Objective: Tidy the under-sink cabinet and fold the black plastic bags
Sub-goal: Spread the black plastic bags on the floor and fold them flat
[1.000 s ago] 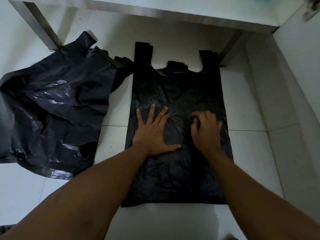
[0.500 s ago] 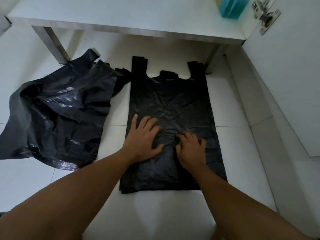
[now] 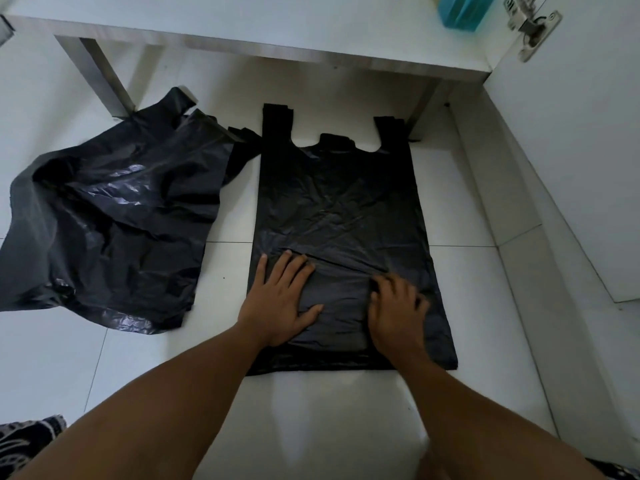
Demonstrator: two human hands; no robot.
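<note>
Smoothing the flat black bag (image 3: 339, 209) on the tiled floor (image 3: 467, 289), just in front of the cabinet's base shelf (image 3: 277, 26), handles pointing toward it; no fold made yet. Pressing down near the lower hem with the left hand (image 3: 280, 303), fingers straight and spread, gripping nothing. Setting the right hand (image 3: 398, 313) just beside it, fingers bent with tips on the plastic and blurred, so cannot tell whether pinching a crease or only dragging. Next, probably: flattening the ridge running between the two hands, then lifting one long edge and laying it over the other. Leaving the crumpled bag (image 3: 114, 230) to the left, untouched. Against a second ago: both hands drawn back from mid-bag toward the near hem, the flat bag lying as before.
</note>
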